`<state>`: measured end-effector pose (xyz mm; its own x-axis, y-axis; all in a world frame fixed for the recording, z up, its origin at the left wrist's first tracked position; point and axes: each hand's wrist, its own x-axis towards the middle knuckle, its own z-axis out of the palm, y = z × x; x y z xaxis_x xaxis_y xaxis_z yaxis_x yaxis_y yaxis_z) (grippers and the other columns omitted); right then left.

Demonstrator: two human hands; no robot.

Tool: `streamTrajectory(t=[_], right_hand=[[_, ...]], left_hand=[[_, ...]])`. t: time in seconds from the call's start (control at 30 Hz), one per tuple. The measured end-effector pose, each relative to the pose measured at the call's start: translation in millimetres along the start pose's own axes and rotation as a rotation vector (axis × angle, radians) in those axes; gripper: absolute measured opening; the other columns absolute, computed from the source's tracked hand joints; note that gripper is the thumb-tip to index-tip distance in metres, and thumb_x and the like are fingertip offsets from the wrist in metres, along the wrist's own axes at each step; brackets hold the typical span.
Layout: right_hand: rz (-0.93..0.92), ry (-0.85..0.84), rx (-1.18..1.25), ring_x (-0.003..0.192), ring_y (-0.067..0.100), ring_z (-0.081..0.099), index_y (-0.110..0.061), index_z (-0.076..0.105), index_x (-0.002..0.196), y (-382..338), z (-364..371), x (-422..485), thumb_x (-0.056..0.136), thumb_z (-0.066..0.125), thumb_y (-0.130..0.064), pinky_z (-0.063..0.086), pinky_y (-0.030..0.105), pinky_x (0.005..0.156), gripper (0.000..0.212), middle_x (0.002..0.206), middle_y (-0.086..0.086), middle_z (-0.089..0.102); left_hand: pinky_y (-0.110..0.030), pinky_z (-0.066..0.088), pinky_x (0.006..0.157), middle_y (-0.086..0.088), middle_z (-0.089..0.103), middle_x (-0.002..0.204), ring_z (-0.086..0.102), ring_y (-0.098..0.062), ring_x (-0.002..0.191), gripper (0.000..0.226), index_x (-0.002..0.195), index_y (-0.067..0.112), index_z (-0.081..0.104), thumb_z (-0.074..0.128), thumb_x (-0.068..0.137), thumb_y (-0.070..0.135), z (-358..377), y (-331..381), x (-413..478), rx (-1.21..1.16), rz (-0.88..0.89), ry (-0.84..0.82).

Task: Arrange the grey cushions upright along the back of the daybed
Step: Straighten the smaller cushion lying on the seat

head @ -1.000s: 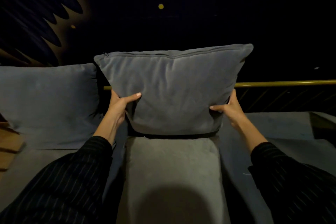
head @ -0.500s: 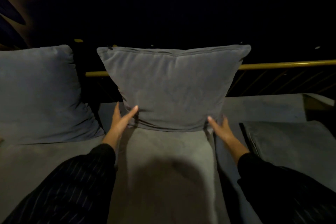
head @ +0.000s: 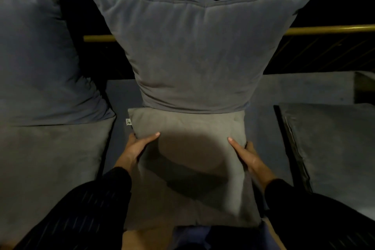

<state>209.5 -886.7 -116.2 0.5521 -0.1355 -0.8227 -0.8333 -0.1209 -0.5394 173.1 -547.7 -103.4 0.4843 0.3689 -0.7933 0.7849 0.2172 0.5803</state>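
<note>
Velvety square grey cushion (head: 198,50) upright at frame centre; left hand (head: 136,146) and right hand (head: 246,153) grasp sides of flat taupe cushion (head: 190,168) below it.

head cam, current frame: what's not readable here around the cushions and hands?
- Small tag on the flat cushion: too small to read.
- Fingers of the left hand and right hand: mostly tucked behind the cushion's sides; only the thumbs show.
- Upright cushion: hides part of the brass rail, so contact is unclear.
- Left cushion: cut off by the frame edge.
- Beyond the rail: too dark.
</note>
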Motion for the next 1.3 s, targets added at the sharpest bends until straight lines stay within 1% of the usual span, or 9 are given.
streamTrajectory(t=[0.17,0.33,0.47,0.63,0.8,0.87,1.0,1.13,1.3], right_hand=[[-0.078,0.064,-0.049,0.127,0.033,0.049,-0.008,0.031,0.144,0.2,-2.8,-15.6,0.078,0.074,-0.044,0.044,0.038,0.098,0.087,0.144,0.014,0.046],[-0.099,0.156,-0.091,0.112,0.03,0.058,-0.012,0.036,0.13,13.3,-27.3,-29.1,0.073,0.077,-0.047,0.05,0.047,0.098,0.079,0.132,0.013,0.054],[-0.119,0.134,-0.084,0.11,0.026,0.055,-0.009,0.035,0.132,13.0,-36.9,-26.8,0.081,0.073,-0.038,0.048,0.04,0.098,0.07,0.137,0.013,0.051],[-0.114,0.038,-0.09,0.134,0.032,0.043,-0.008,0.023,0.148,12.8,-27.6,-8.6,0.087,0.068,-0.029,0.039,0.035,0.103,0.078,0.151,0.014,0.039],[-0.121,0.017,-0.275,0.142,0.034,0.032,-0.005,0.017,0.152,9.1,-22.1,2.4,0.091,0.063,-0.028,0.028,0.036,0.113,0.08,0.156,0.017,0.029],[-0.125,0.013,-0.339,0.142,0.036,0.032,-0.003,0.017,0.152,2.8,-22.1,0.7,0.09,0.063,-0.033,0.028,0.037,0.114,0.082,0.157,0.018,0.029],[-0.101,0.059,-0.446,0.126,0.036,0.051,-0.001,0.043,0.139,3.5,-34.6,-15.3,0.093,0.059,-0.034,0.037,0.039,0.109,0.059,0.14,0.017,0.049],[-0.133,-0.028,-0.409,0.096,0.024,0.059,0.001,0.058,0.122,-1.1,-85.3,-49.9,0.09,0.064,-0.02,0.048,0.036,0.095,0.039,0.114,0.016,0.062],[-0.304,0.288,-0.383,0.089,0.02,0.057,0.003,0.065,0.113,-21.4,-203.8,-101.2,0.089,0.066,-0.017,0.042,0.027,0.079,0.032,0.092,0.013,0.064]], left_hand=[[-0.044,0.045,0.106,-0.007,0.056,0.134,0.055,-0.028,0.121,0.089,0.139,0.007,0.038,0.088,0.068,0.025,6.9,-6.6,-8.4,0.034,0.025,0.018],[-0.035,0.046,0.09,-0.004,0.056,0.121,0.055,-0.02,0.107,0.074,0.131,0.005,0.04,0.085,0.073,0.012,27.8,-25.6,-27.0,0.008,0.045,0.01],[-0.028,0.046,0.082,0.001,0.058,0.104,0.056,-0.019,0.105,0.055,0.117,0.01,0.046,0.081,0.076,0.003,42.0,-12.5,-28.2,0.053,0.163,-0.012],[-0.043,0.038,0.111,-0.008,0.035,0.153,0.038,-0.031,0.139,0.1,0.152,0.017,0.022,0.083,0.075,0.01,33.3,-18.1,-19.5,0.165,0.124,-0.017],[-0.054,0.029,0.117,-0.019,0.02,0.162,0.028,-0.042,0.145,0.112,0.158,0.026,-0.001,0.079,0.08,0.021,51.2,-21.3,-11.4,0.442,0.181,0.026],[-0.057,0.03,0.115,-0.025,0.024,0.157,0.032,-0.047,0.141,0.096,0.157,0.028,0.001,0.068,0.087,0.031,69.9,-16.7,-22.4,0.613,0.206,0.166],[-0.051,0.03,0.109,-0.031,0.036,0.145,0.039,-0.045,0.132,0.058,0.148,0.005,0.034,0.052,0.094,0.015,142.5,-9.2,-82.7,0.842,0.245,0.326],[-0.054,0.03,0.11,-0.019,0.034,0.146,0.032,-0.037,0.137,0.055,0.141,0.013,0.04,0.056,0.089,0.019,207.4,-13.1,-126.6,1.075,0.363,0.078],[-0.04,0.04,0.109,-0.026,0.047,0.14,0.048,-0.041,0.128,0.05,0.139,0.001,0.043,0.056,0.092,0.013,287.3,20.7,-166.1,0.967,0.5,-0.321]])
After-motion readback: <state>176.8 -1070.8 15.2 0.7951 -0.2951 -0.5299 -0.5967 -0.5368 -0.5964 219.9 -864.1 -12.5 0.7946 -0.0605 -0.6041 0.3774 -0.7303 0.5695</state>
